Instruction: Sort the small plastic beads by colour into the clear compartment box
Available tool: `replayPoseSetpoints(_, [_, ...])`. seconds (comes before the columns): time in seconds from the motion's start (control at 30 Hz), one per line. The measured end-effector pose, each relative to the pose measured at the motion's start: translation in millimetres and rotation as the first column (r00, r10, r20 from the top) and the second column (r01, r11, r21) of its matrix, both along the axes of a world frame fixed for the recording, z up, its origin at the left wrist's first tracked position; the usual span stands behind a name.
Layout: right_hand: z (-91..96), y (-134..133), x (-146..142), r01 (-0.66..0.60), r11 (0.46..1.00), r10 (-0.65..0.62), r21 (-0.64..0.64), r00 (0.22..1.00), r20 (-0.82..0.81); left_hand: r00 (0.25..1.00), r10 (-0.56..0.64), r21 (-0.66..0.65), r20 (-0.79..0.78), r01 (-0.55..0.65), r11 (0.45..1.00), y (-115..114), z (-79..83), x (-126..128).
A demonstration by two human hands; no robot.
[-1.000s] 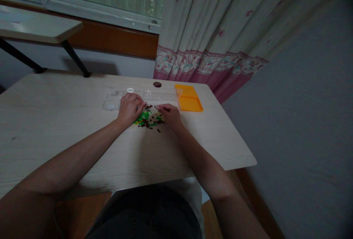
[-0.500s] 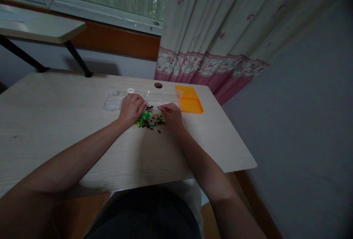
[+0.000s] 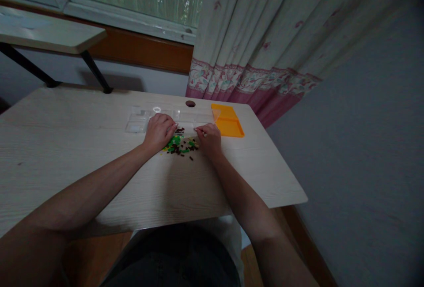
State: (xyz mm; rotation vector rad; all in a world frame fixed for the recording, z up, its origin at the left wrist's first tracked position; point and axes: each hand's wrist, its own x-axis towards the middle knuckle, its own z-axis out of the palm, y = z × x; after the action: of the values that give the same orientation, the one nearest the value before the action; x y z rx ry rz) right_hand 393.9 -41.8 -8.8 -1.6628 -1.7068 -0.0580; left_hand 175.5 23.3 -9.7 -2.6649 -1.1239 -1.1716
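A small pile of green, brown and yellow beads lies on the pale wooden table. My left hand rests at the pile's left edge with its fingers curled in, and what they hold is hidden. My right hand sits at the pile's right edge, fingertips pinched together on something too small to name. Just behind both hands lies a clear plastic compartment tray, with a few brown beads near its front edge.
An orange lid or tray lies right of the clear tray. A round cable hole is at the table's back edge. A second table stands at the window, a curtain hangs behind, and a grey wall is on the right.
My right hand has shifted slightly right and back towards the clear tray. My left hand has stayed at the pile's left edge.
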Motion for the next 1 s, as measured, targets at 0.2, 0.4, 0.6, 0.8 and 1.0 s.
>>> replayPoseSetpoints(0.2, [-0.7, 0.4, -0.3, 0.017, 1.0, -0.016, -0.008, 0.997, 0.078, 1.0, -0.001, -0.012, -0.01, 0.001, 1.0, 0.8, 0.1, -0.5])
replayPoseSetpoints(0.4, [3.5, -1.7, -0.1, 0.032, 0.999, -0.031, -0.008, 0.993, 0.117, 1.0, -0.008, -0.009, 0.011, 0.008, 1.0, 1.5, -0.6, -0.6])
replayPoseSetpoints(0.6, [22.0, -9.2, -1.9, -0.104, 0.984, 0.132, -0.143, 0.97, 0.202, 1.0, -0.007, -0.026, -0.009, 0.007, 1.0, 0.4, 1.0, -0.6])
replayPoseSetpoints(0.8, [34.4, -19.4, -16.0, -0.205, 0.911, 0.339, -0.357, 0.865, 0.37, 0.999, 0.005, -0.039, -0.032, -0.007, 0.999, -2.5, 4.1, 0.4])
replayPoseSetpoints(1.0, [32.9, -20.0, -21.8, -0.19, 0.901, 0.356, -0.389, 0.838, 0.414, 1.0, 0.002, -0.021, -0.03, -0.003, 1.0, -2.3, 1.6, 0.2])
